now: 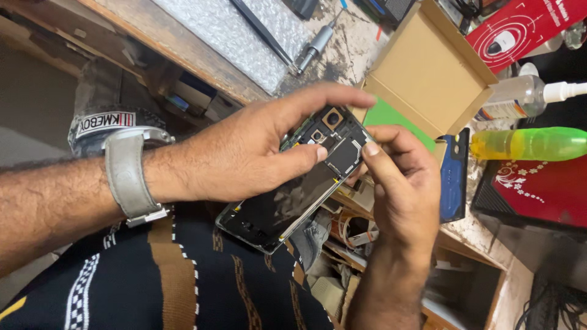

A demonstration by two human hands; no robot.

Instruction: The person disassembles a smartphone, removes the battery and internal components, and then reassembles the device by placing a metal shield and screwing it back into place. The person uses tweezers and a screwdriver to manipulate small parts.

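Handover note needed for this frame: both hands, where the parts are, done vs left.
Left hand: grips the opened phone from above, thumb on its inner plate.
Right hand: fingertips pinch the phone's top edge, beside the camera modules.
Phone is held over the lap, off the bench.
Screwdriver, cardboard box and blue back cover lie on the bench.
Done: back cover off, internals exposed.
Left: internals are still in the frame.

One opened black smartphone chassis [293, 195]; one open brown cardboard box [428, 73]. One green plastic bottle [529, 144], one clear spray bottle [520, 98]. One grey metal screwdriver [315, 49].
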